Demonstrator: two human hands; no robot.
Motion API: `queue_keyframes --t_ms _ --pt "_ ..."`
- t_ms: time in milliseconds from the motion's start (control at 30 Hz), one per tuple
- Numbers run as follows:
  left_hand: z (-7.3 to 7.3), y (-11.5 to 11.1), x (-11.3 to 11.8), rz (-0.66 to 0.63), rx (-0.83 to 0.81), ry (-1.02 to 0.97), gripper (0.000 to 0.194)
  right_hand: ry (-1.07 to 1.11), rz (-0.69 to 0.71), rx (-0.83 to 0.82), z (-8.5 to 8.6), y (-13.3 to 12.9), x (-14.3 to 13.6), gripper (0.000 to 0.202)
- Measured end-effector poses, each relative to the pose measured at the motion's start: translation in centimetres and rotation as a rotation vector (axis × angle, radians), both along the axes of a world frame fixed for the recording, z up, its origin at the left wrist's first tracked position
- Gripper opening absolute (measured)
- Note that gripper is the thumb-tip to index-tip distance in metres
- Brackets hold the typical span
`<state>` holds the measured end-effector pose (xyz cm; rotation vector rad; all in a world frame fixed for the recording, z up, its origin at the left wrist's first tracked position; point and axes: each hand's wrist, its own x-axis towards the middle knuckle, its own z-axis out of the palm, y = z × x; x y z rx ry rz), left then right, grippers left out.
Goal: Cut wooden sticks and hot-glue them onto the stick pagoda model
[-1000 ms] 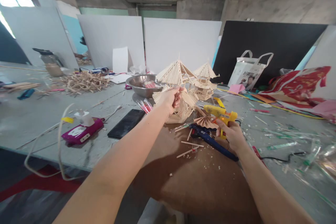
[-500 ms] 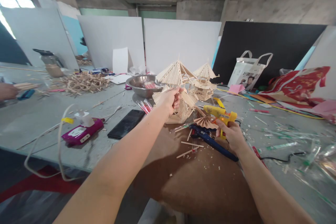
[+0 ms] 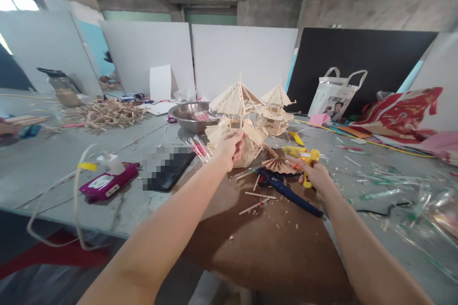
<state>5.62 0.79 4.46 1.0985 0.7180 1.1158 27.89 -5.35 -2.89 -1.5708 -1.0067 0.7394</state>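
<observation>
A pavilion model made of thin wooden sticks [image 3: 238, 100] stands in front of me, with a pointed roof over a lower tier. My left hand [image 3: 232, 148] is in front of that lower tier, thumb and fingers pinched together; whatever they hold is too small or hidden. In my right hand [image 3: 315, 176] is a yellow hot glue gun [image 3: 304, 155], its nozzle pointing left. A folded brown paper fan [image 3: 279, 161] lies beside the gun. Below the fan rests a blue-handled tool [image 3: 291, 196], partly covered. Loose sticks [image 3: 259, 195] lie on the brown board [image 3: 272, 252].
A second stick model [image 3: 276, 109] stands behind. Left are a metal bowl [image 3: 191, 116], a pixelated phone [image 3: 175, 171], a purple power strip [image 3: 109, 183] with a looping cable and a stick pile [image 3: 110, 114]. Plastic wrappers [image 3: 390, 190] and a white bag [image 3: 334, 97] are right.
My left hand has come down from just under the upper roof to the lower tier. The glue gun has shifted slightly right, away from the model. The view has turned slightly.
</observation>
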Motion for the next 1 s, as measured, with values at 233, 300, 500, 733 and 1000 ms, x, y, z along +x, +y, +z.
queue_keyframes --t_ms 233,300,500,733,1000 --pt "-3.3 -1.4 0.0 -0.036 0.035 0.131 0.019 0.01 -0.04 -0.093 -0.7 0.7 1.7 0.017" --pt "-3.7 -1.7 0.1 -0.028 0.066 0.195 0.02 0.009 -0.048 -0.101 -0.8 0.7 1.9 0.015" --pt "-4.1 -2.1 0.3 -0.029 0.198 0.38 0.023 0.031 -0.082 -0.084 -0.2 0.0 3.1 0.018" --pt "-4.3 -2.3 0.5 -0.052 0.272 0.479 0.025 -0.198 -0.02 -0.21 -0.3 -0.1 4.2 0.032" --pt "-4.7 -2.4 0.8 -0.079 0.335 0.53 0.025 -0.823 -0.255 -0.36 -1.8 0.9 4.2 0.044"
